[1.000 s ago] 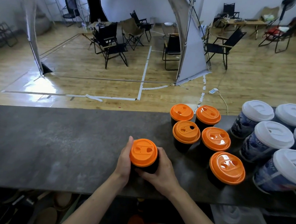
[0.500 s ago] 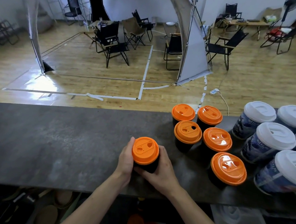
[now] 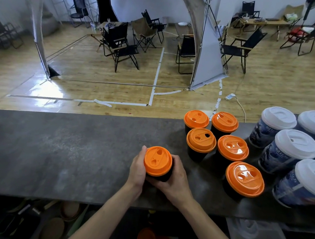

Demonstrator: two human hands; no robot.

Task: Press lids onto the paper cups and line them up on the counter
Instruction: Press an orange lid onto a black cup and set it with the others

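Two hands hug the cup (image 3: 166, 177) on the counter (image 3: 57, 149); your left hand (image 3: 137, 171) and right hand (image 3: 175, 180) curl round its sides so it cannot tip; lid (image 3: 157, 160) on; five done cups (image 3: 201, 140) stand at 2 o'clock.

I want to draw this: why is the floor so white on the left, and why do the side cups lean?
Head view: light glares off the glossy floor; the wide-angle lens bends the edges, so the white-lidded cups seem to lean outward; the nearest orange lid shines too.
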